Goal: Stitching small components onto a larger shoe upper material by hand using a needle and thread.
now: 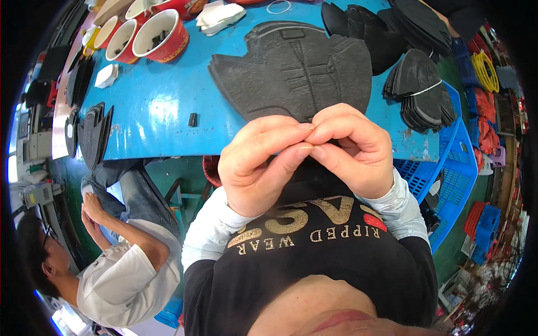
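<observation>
My left hand [259, 162] and my right hand [356, 148] meet fingertip to fingertip in front of my chest, at the near edge of the blue table. Thumbs and forefingers are pinched on both. Whatever lies between the tips is hidden or too small to name. Just beyond them is a stack of black, shaped shoe-upper pieces [297, 70] with stitched and embossed lines. A small black piece [193, 120] lies by itself on the table to the left.
Paper tubs [162, 39] with small black bits stand at the far left. Tied black stacks [417, 92] lie at the right, above a blue plastic crate [448, 173]. White folded paper [219, 17] rests at the back. A person in a white shirt [129, 269] sits at my left.
</observation>
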